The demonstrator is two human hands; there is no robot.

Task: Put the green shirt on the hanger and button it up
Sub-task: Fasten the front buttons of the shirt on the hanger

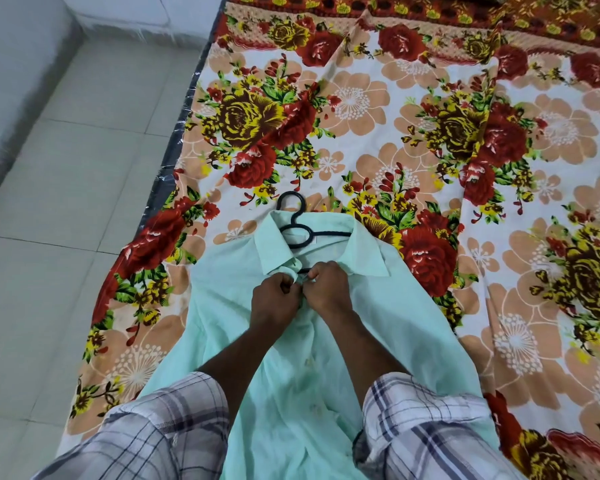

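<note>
A pale green shirt [222, 306] lies flat on a flowered bedsheet, collar pointing away from me. A black hanger [293, 216] sits inside its neck, the hook sticking out past the collar. My left hand [274, 299] and my right hand [328, 289] meet just below the collar, fingers curled, each pinching an edge of the shirt's front placket. Their fingertips hide the button there. Lower down the front, small pale buttons show faintly between my forearms.
The flowered bedsheet [413, 133] covers a mattress whose dark plastic-wrapped edge [174, 143] runs along the left. Beyond it lies a pale tiled floor [66, 202] and a white wall base [14, 81]. My checked sleeves fill the bottom of the view.
</note>
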